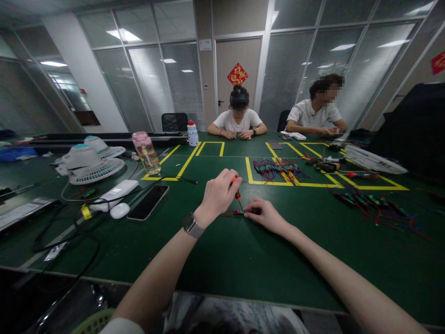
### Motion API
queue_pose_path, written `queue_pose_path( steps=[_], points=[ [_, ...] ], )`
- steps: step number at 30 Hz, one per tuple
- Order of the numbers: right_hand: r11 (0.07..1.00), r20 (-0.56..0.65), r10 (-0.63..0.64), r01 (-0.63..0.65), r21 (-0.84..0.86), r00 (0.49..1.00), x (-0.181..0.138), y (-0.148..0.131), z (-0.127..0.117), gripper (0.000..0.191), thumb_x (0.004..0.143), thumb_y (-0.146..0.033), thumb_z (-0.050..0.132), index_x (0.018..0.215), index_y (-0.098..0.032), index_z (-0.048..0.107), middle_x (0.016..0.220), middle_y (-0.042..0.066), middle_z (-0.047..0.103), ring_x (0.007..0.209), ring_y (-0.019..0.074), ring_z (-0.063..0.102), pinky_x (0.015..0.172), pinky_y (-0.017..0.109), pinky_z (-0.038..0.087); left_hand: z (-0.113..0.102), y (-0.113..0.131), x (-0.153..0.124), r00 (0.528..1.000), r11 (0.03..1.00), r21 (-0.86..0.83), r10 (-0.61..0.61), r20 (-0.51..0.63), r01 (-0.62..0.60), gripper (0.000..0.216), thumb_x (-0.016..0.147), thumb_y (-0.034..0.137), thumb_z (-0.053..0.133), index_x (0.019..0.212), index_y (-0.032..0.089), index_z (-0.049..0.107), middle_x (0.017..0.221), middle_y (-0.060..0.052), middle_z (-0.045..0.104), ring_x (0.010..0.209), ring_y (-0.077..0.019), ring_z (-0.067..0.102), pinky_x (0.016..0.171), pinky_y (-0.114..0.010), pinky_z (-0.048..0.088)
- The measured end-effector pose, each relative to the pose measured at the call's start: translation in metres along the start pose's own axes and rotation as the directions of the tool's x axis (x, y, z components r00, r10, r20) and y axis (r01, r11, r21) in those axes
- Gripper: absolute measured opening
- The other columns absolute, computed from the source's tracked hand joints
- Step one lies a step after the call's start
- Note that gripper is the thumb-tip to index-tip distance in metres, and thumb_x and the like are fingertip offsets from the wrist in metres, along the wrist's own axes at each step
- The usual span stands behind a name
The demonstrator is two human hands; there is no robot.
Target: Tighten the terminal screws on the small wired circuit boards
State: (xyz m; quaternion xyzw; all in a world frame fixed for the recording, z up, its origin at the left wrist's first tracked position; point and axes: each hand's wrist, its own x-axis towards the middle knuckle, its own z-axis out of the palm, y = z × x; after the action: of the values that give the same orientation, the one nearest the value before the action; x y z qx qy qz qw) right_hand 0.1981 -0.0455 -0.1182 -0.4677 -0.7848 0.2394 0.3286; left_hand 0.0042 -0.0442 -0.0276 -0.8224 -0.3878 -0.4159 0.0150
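My left hand (219,191), with a watch on its wrist, is closed round the orange and black handle of a screwdriver (237,189). The shaft points down at a small green circuit board (240,212) with red wires, lying on the green table (208,264). From the right, my right hand (264,215) pinches the board's edge between thumb and fingertips. Where exactly the screwdriver's tip meets the board is too small to tell.
Bundles of wired circuit boards lie ahead (278,169) and at right (373,204). On the left are a phone (149,202), a power strip (114,194), cables, fans (95,169) and a bottle (146,153). Two people sit across the table.
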Motion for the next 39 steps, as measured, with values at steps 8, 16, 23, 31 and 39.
queue_pose_path(
  steps=[8,16,23,31,39],
  points=[
    [1.0,0.002,-0.004,0.004,-0.002,1.0,0.0004,0.0006,-0.0002,0.012,0.077,-0.023,0.068,0.085,-0.018,0.074,0.078,0.003,0.059,0.069,0.0154,0.056,0.065,0.028,0.045,0.0075,-0.0003,-0.001,1.0,0.99,-0.142,0.005,0.001,-0.004,0.019,0.094,0.031,0.042,0.096,0.019,0.056,0.076,0.001,0.06,0.064,-0.0111,0.055,0.061,-0.022,0.041],
    [1.0,0.003,0.004,-0.004,0.007,1.0,0.0004,0.0007,0.0,0.013,0.077,-0.024,0.068,0.085,-0.017,0.074,0.078,0.003,0.059,0.069,0.0157,0.056,0.065,0.028,0.045,0.0024,-0.0028,0.0009,1.0,0.999,-0.043,0.004,-0.03,-0.005,0.026,0.097,0.024,0.031,0.097,0.019,0.056,0.092,-0.003,0.06,0.082,-0.0144,0.059,0.071,-0.025,0.044],
    [1.0,0.008,0.003,-0.003,0.0,1.0,0.0,0.001,-0.0009,0.014,0.077,-0.025,0.068,0.086,-0.017,0.074,0.078,0.004,0.059,0.07,0.0161,0.057,0.066,0.028,0.045,0.0054,-0.0063,0.0013,0.998,0.996,-0.087,0.022,-0.066,-0.028,0.019,0.095,0.029,0.042,0.09,0.018,0.056,0.084,-0.002,0.061,0.074,-0.0126,0.059,0.067,-0.023,0.043],
    [1.0,0.005,-0.001,0.001,-0.006,1.0,0.0002,-0.0001,-0.0002,0.012,0.077,-0.022,0.068,0.085,-0.015,0.074,0.078,0.004,0.058,0.069,0.0158,0.056,0.065,0.028,0.045,-0.0001,0.0006,0.0007,1.0,0.998,0.063,0.018,-0.002,-0.018,0.024,0.095,0.022,0.036,0.107,0.019,0.056,0.098,-0.004,0.061,0.083,-0.0142,0.06,0.071,-0.024,0.045],
    [1.0,0.005,0.003,-0.003,-0.005,1.0,-0.0002,-0.0009,-0.0009,0.012,0.077,-0.023,0.068,0.085,-0.017,0.074,0.079,0.004,0.059,0.069,0.016,0.057,0.066,0.028,0.045,0.0038,-0.0032,0.0011,0.999,0.999,-0.032,-0.03,-0.027,0.029,0.022,0.091,0.039,0.048,0.094,0.019,0.057,0.08,0.001,0.059,0.066,-0.0117,0.054,0.061,-0.023,0.041]
  ],
)
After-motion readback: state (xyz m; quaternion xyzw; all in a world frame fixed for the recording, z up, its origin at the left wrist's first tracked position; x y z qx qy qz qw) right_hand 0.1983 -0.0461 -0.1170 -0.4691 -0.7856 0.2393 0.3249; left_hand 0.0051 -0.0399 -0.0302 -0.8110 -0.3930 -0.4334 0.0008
